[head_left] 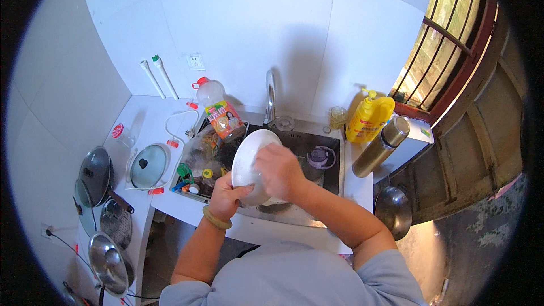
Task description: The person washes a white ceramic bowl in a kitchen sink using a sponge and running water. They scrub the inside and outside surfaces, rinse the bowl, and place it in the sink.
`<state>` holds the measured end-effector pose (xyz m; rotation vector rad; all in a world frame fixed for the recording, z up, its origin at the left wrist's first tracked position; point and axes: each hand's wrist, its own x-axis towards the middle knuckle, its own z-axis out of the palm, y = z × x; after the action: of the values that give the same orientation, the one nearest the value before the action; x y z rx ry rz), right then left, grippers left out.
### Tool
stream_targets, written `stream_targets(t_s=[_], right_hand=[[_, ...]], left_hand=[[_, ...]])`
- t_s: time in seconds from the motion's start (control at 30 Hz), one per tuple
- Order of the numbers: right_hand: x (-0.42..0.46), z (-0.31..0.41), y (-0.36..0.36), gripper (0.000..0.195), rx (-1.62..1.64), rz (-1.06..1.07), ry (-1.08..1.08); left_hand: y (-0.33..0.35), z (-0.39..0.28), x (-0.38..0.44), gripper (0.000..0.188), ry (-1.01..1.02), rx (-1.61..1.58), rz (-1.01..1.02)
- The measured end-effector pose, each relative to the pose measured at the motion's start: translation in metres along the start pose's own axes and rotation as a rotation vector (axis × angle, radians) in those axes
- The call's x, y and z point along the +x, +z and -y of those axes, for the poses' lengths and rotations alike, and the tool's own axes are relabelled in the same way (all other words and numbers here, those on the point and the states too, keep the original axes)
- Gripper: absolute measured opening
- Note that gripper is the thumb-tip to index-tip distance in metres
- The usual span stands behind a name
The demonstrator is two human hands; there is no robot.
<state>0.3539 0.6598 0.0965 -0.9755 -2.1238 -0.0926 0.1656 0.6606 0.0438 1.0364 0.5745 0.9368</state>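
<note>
Tilted on its side over the sink [341, 168], a white bowl [243, 159] is held by my left hand [228, 195], with the thumb on its near lower edge. My right hand [280, 171], blurred, is bent in against the bowl's open side. Its fingertips are hidden, so whether it grips a cloth or anything else does not show. Behind the bowl rises a chrome faucet [270, 97]. A cup or bottle with a purple handled lid [321, 157] stands in the basin to the right of my hands.
Left of the bowl, a large plastic bottle with a red cap [223, 117] and smaller bottles crowd the sink's left side. A yellow pump bottle [369, 119] and a steel thermos [380, 146] stand right. Glass lids [148, 165] and a metal pan [108, 263] line the left counter.
</note>
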Motion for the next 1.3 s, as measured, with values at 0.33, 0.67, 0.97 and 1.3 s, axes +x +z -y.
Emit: stream_targets(t_s=[0.33,0.67,0.97,1.3], right_hand=[[-0.003,-0.012,0.007,0.022,-0.008,-0.201,0.252],[0.0,-0.007,0.009,0.022,0.062,-0.208,0.223],[0.002,-0.005,0.017,0.023,0.012,-0.241,0.331],[0.009,-0.002,0.015,0.019,-0.079,-0.219,0.288]], left_hand=[[0.011,-0.004,-0.001,0.037,-0.015,-0.007,-0.019],[0.007,0.004,-0.001,0.036,0.015,0.009,-0.016],[0.012,-0.001,0.003,0.039,0.039,0.007,-0.029],[0.02,-0.004,-0.002,0.029,0.026,0.187,-0.084]])
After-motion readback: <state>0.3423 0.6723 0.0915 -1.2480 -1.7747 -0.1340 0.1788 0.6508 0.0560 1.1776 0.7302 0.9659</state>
